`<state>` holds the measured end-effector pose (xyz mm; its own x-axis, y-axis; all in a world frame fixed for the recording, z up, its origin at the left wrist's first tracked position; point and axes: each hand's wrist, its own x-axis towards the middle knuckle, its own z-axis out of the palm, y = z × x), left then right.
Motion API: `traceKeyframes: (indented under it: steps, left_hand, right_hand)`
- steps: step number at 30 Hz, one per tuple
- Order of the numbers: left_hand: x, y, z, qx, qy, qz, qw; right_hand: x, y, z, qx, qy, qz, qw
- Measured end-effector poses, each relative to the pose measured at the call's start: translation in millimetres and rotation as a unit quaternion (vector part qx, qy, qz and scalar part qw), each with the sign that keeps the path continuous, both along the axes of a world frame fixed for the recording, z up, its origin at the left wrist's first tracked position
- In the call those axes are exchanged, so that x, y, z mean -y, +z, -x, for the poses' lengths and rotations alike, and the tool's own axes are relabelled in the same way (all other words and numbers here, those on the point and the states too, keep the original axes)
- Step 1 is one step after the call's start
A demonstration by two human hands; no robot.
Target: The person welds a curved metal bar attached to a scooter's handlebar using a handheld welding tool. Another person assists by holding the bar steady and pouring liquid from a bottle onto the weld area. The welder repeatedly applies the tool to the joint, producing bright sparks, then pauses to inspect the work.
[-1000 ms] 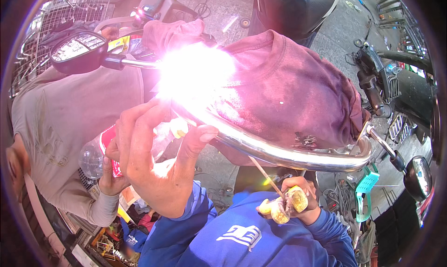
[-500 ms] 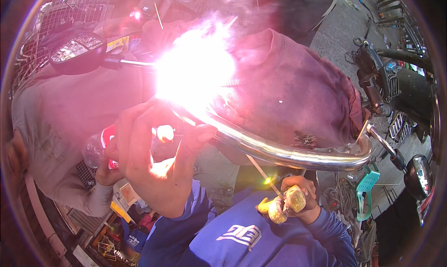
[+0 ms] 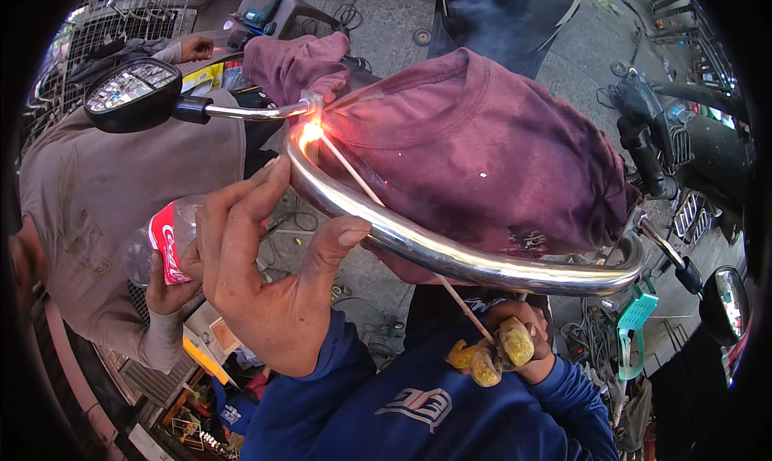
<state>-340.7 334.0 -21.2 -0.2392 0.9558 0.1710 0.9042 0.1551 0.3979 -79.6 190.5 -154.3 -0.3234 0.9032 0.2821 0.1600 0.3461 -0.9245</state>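
Note:
My left hand [image 3: 265, 276] is raised beside a curved chrome tube [image 3: 450, 256], fingers curled and thumb spread apart. Its fingertips and thumb tip lie at the tube's near edge; whether they touch it I cannot tell. In my right hand [image 3: 535, 336] is a welding electrode holder [image 3: 485, 364] with worn yellow jaws. A thin welding rod [image 3: 350, 169] runs from it, passing under the tube. The rod's far tip meets an orange-glowing spot [image 3: 310, 129] at the tube's far left end, near a mirror stem [image 3: 253, 113]. A faded maroon shirt [image 3: 482, 155] drapes behind the tube.
Black mirrors stand at left [image 3: 133, 93] and right [image 3: 724, 304]. Close on the left, a person in a grey shirt [image 3: 137, 187] holds a plastic bottle [image 3: 175, 228] with a red label. A power drill [image 3: 261, 14], cables and a teal plastic piece [image 3: 635, 320] lie around. Smoke drifts at the top.
The blinding white-pink arc has died down to a small orange glow, so the joint and rod show clearly. Both hands stay in nearly the same places.

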Motion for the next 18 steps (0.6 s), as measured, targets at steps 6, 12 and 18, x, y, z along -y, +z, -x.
traceKeyframes:
  steps: [6, 12, 18]
  left_hand:
    - [6, 3, 1, -0.035, -0.015, 0.005, 0.999]
    - [5, -9, 5, -0.068, -0.036, -0.058, 0.995]
    - [33, 12, -8, -0.084, -0.022, 0.008, 0.996]
  right_hand:
    - [-14, 5, 3, -0.012, 0.014, -0.008, 1.000]
    - [-2, 8, 1, -0.019, 0.000, 0.016, 1.000]
    - [15, 12, -11, -0.023, 0.018, 0.006, 1.000]
